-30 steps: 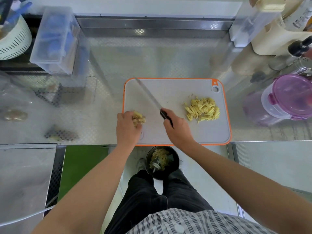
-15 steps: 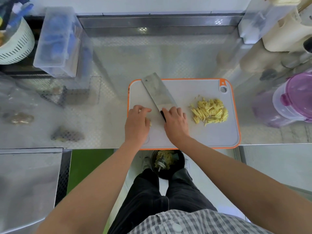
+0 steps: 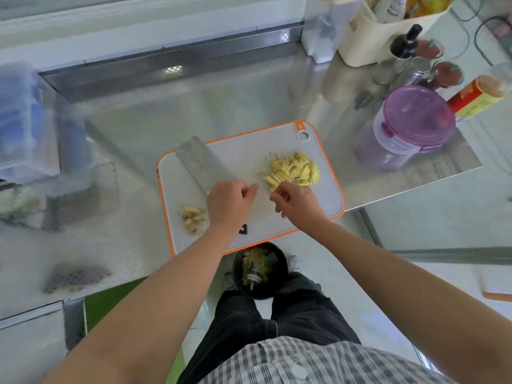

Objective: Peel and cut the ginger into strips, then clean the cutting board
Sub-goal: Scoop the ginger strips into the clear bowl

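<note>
No text is showing clearly enough to read. The red and yellow packet (image 3: pixel 477 102) at the right edge is carrying print, blurring beyond reading

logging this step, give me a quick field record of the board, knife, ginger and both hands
cutting board: orange-rimmed, on steel counter
cleaver: flat on board, blade toward far left corner
ginger strips: pile, board's right side
ginger pieces: small heap, board's left edge
left hand: curled over cleaver handle, grip unclear
right hand: pinching strips at pile's near edge
</note>
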`<state>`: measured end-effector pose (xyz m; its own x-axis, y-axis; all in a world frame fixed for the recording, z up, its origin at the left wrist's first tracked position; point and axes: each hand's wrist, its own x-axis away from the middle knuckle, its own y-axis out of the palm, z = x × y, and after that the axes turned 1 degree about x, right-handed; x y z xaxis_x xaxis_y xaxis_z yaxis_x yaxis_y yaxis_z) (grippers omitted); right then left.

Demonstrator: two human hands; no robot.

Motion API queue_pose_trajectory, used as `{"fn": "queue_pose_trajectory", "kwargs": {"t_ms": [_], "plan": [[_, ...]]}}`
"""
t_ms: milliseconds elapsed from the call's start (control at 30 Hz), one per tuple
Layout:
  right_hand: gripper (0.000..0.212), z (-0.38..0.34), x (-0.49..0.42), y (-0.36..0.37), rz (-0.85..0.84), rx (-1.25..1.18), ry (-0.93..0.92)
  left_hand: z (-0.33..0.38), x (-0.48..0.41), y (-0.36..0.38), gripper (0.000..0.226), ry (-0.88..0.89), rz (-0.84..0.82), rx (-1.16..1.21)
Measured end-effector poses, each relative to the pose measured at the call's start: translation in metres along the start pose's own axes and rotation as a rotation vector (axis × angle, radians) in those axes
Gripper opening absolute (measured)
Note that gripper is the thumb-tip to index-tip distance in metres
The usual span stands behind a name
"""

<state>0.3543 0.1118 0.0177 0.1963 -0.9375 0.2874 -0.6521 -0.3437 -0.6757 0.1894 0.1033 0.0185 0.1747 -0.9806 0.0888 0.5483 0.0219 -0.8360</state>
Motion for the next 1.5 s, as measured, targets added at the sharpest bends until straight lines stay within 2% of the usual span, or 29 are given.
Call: {"fn": "queue_pose_trajectory", "kwargs": {"t_ms": [67,133,267,367,467,533,600,733,867,967,1100,1267,1400,1500], "plan": [[0.027,0.016,0.004,-0.033,0.078,-0.1,0.102,0.032,-0.009,0.016,0.018,0.061,-0.078,0.072],[0.031,0.039,-0.002,-0.067,0.156,-0.173,0.175,0.066,-0.02,0.036,0.027,0.115,-0.18,0.111],[0.015,0.097,-0.02,-0.133,0.317,-0.064,0.22,0.136,-0.043,0.077,0.015,0.094,-0.317,0.238],[0.047,0.133,-0.033,-0.174,0.393,0.235,0.163,0.183,-0.053,0.095,0.02,0.058,-0.364,0.277],[0.08,0.161,-0.046,-0.199,0.294,0.534,0.225,0.21,-0.057,0.107,0.021,0.023,-0.367,0.285],[0.086,0.176,-0.052,-0.204,0.244,0.607,0.29,0.22,-0.061,0.114,0.022,-0.007,-0.374,0.305],[0.078,0.181,-0.054,-0.206,0.291,0.65,0.292,0.224,-0.065,0.119,0.023,-0.034,-0.378,0.321],[0.06,0.184,-0.05,-0.212,0.441,0.715,0.061,0.228,-0.072,0.129,0.024,-0.111,-0.384,0.394],[0.058,0.171,-0.03,-0.199,0.397,0.693,-0.166,0.234,-0.076,0.138,0.03,-0.325,-0.325,0.642],[0.06,0.164,-0.013,-0.181,0.365,0.678,-0.262,0.229,-0.072,0.136,0.036,-0.501,-0.262,0.758],[0.063,0.166,0.004,-0.168,0.323,0.697,-0.265,0.21,-0.064,0.142,0.019,-0.562,-0.277,0.834],[0.064,0.162,0.011,-0.159,0.324,0.788,-0.199,0.204,-0.053,0.144,0.029,-0.602,-0.356,0.853],[0.06,0.157,0.011,-0.153,0.37,0.839,-0.167,0.207,-0.048,0.145,0.03,-0.504,-0.281,0.69],[0.059,0.154,0.013,-0.148,0.375,0.834,-0.153,0.211,-0.04,0.139,0.034,-0.575,-0.284,0.781]]}}
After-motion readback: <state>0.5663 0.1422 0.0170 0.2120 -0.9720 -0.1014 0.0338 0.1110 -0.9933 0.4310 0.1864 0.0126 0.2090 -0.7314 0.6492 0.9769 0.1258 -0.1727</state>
